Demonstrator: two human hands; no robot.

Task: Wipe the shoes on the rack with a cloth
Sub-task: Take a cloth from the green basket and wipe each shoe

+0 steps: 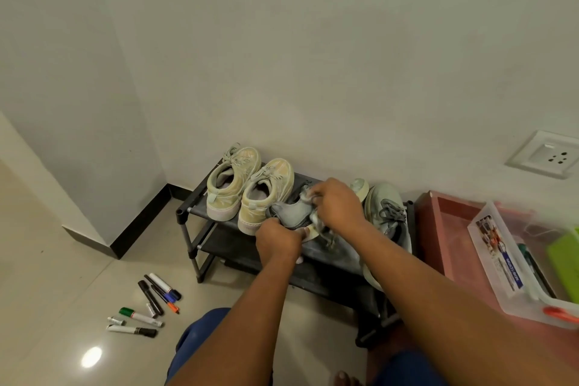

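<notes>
Grey shoe [289,213] lifted just above the top shelf of the dark rack [200,208], near its middle, heel toward the camera. Left hand [277,240] curled under the heel and sole, gripping the shoe from below. Right hand [336,205] closed over the upper, fingers bunched round a pale cloth [308,194] and pressing it onto the shoe; only a small fold of cloth showing past the knuckles. Loose laces dangling under the right wrist.

To the left on the same shelf, a pair of pale yellow-green sneakers [247,189], side by side, heels toward the camera, the nearer one just beside the grey shoe. To the right, partly hidden behind the right forearm, a second grey shoe [387,213] tilted at the rack's end, with a pale sole tip [360,188] sticking up by the wall behind the right hand. Lower shelf mostly hidden by the arms.

On the floor left of the rack, a loose scatter of markers [147,304], black, blue, orange and green caps among them. Right of the rack, a reddish tray [438,229]; lying on it a clear plastic box [501,260] holding a green item and what seem to be pens. Wall socket [546,155] above the tray.
</notes>
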